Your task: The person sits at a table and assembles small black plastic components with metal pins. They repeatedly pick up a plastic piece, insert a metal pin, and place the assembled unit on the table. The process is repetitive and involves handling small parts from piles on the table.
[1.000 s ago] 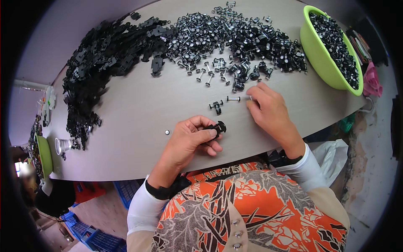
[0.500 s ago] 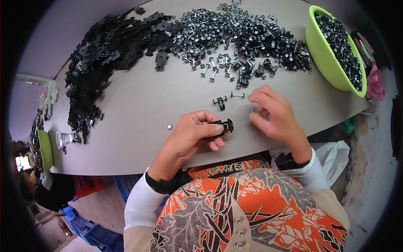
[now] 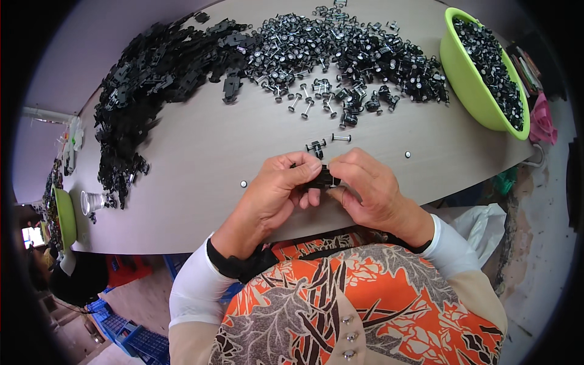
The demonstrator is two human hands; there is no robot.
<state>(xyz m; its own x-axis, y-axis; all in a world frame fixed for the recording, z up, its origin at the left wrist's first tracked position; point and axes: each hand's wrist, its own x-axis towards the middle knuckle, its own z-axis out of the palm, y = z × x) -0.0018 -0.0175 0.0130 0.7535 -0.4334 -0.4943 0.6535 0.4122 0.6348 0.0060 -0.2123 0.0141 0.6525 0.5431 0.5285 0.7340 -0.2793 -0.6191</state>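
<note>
Near the table's front edge my left hand (image 3: 277, 185) grips a black plastic chassis piece (image 3: 320, 177) between thumb and fingers. My right hand (image 3: 374, 191) meets it from the right, its thumb and fingertips pinching a thin silver wheel axle (image 3: 334, 181) against the piece's end. Fingers hide most of both parts. Just beyond my hands lie a small black assembly with wheels (image 3: 316, 148) and a single wheel axle (image 3: 341, 138). One loose wheel (image 3: 243, 184) rests left of my hands, another loose wheel (image 3: 407, 154) to the right.
A heap of black chassis pieces (image 3: 140, 79) curves along the table's left and back. Beside it spreads a pile of wheel axles (image 3: 298, 45). A green basin (image 3: 462, 67) full of small wheeled parts stands at far right. A clear cup (image 3: 92, 201) lies at the left edge.
My right hand has moved left and down with the axle, up to the chassis piece in my left hand. The loose wheel on the right, hidden before, now shows.
</note>
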